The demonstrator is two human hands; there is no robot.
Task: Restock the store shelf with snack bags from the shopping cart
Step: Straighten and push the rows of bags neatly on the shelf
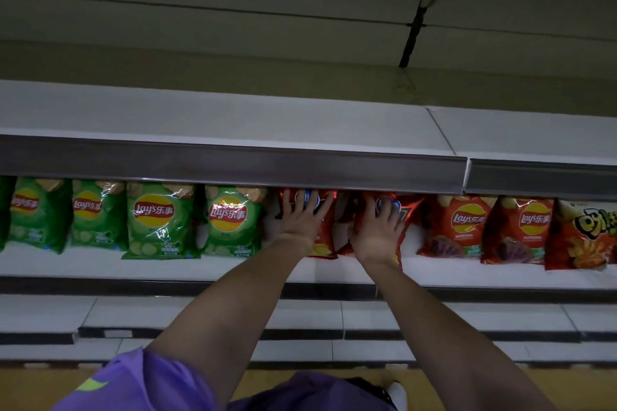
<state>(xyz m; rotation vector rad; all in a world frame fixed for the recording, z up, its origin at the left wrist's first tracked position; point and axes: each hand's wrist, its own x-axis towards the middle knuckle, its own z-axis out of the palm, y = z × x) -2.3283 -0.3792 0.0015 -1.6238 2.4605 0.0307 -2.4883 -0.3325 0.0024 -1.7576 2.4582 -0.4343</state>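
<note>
On the middle shelf [100, 269], both hands press flat against red snack bags standing side by side near its centre. The left hand [302, 222] lies with fingers spread on the left red bag [325, 240]; the right hand [379, 230] lies on the right red bag [405, 210]. Green Lay's bags [160, 220] line the shelf toward its left end, orange-red Lay's bags [460, 227] toward its right end.
</note>
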